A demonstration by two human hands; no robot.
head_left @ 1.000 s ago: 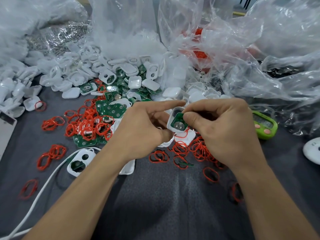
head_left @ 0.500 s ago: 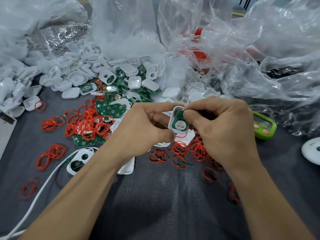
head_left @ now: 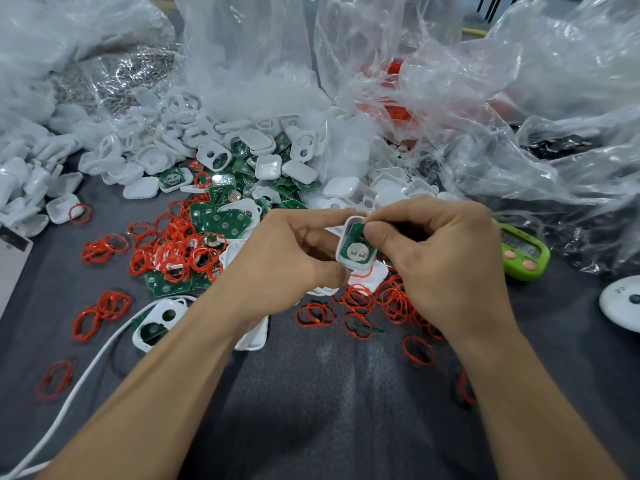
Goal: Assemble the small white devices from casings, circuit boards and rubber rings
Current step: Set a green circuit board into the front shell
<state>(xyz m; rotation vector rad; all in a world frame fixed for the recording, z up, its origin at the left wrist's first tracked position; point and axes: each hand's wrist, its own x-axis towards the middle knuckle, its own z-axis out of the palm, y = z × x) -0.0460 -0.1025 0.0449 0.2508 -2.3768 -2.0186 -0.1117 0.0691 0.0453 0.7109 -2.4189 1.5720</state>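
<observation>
1. Head view, live: both hands meet above the grey cloth (head_left: pixel 329 393). My left hand (head_left: pixel 287 261) is clamped on the casing (head_left: pixel 340 247), forefinger over the top, thumb underneath, with its open side tilted toward me.
2. The circuit board (head_left: pixel 354 239) sits inside that casing. My right hand (head_left: pixel 446 265) pinches at its upper edge, thumb pad on the green.
3. Risk, as I judge it: if I push off-centre, the board cocks in the shell instead of seating flat.
4. Another risk: if I squeeze too hard, the casing could pop out of my left pinch and drop among the loose rubber rings (head_left: pixel 360 299) just below.
5. Hard to make out: the board's top corner is under my thumb and the casing's back is behind my fingers. I can't tell whether the board is fully home, or whether a ring is fitted on this unit.
</observation>
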